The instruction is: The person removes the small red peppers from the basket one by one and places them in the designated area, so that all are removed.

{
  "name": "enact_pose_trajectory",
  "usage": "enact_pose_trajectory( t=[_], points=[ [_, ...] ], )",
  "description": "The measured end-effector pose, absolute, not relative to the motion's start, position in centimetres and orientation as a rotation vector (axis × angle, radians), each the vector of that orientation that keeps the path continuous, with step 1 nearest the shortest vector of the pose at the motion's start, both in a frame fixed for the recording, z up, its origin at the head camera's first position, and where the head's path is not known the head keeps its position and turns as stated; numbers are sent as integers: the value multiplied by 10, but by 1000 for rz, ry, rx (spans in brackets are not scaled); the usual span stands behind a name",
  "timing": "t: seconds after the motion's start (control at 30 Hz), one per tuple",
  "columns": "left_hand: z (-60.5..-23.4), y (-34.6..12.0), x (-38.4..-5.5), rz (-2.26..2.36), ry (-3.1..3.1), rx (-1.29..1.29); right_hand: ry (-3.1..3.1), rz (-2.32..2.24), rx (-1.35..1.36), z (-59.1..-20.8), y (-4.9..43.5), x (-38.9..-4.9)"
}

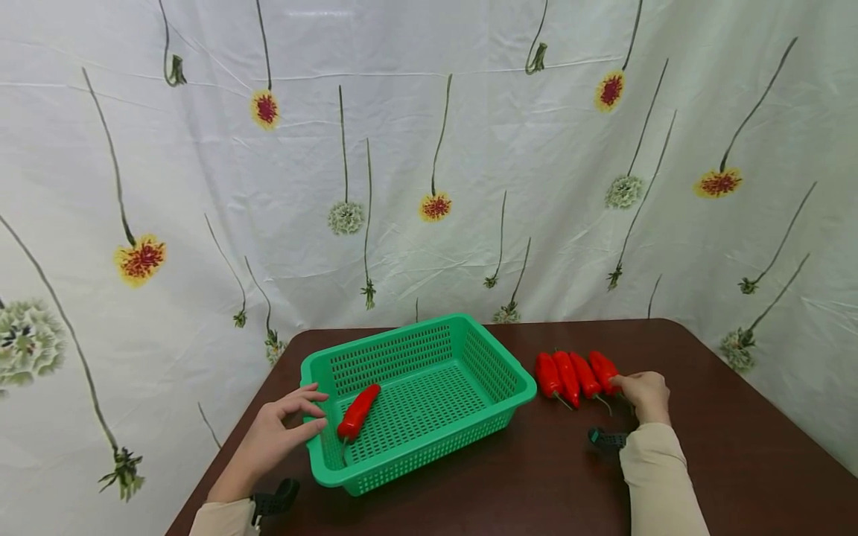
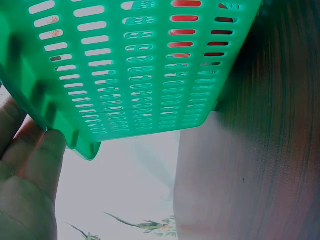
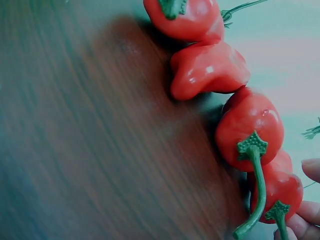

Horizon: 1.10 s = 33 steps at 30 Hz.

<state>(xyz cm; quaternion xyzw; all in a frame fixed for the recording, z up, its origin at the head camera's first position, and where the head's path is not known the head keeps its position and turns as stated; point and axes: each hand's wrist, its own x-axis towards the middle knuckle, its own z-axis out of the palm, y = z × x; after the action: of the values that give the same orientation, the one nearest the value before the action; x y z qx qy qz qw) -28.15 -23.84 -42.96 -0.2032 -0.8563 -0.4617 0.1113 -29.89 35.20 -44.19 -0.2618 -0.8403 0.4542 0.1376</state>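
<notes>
A green plastic basket [image 1: 409, 461] with slotted walls stands on the table, holding one red pepper [image 1: 358, 412] near its left end. At its left rim is my left hand [image 1: 275, 432], fingers loosely extended over the edge; in the left wrist view the fingers [image 2: 42, 155] touch the rim. Right of the basket, several red peppers [image 1: 566, 376] with green stems lie side by side. My right hand [image 1: 643, 393] pinches the rightmost pepper [image 1: 603, 370] at its near end. In the right wrist view, fingertips [image 3: 302, 227] lie against that pepper beside its stem.
Dark brown wood-grained table [image 1: 529, 484] lies under everything, with rounded far corners. Behind it hangs a white cloth [image 1: 402, 268] printed with flowers and stems. A black strap mount [image 1: 273, 500] sits at the left wrist and another mount [image 1: 606, 439] at the right wrist.
</notes>
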Motion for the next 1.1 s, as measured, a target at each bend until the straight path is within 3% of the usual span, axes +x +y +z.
enact_pose_trajectory(
  t=[0.6,1.1],
  points=[
    [-429,-238,-281,-1332,-2512,-599,-2330,1350,-734,-418,334,-303],
    [-428,-237,-280,-1342,-2521,-586,-2370,1449,-486,-390,296,-308]
  ],
)
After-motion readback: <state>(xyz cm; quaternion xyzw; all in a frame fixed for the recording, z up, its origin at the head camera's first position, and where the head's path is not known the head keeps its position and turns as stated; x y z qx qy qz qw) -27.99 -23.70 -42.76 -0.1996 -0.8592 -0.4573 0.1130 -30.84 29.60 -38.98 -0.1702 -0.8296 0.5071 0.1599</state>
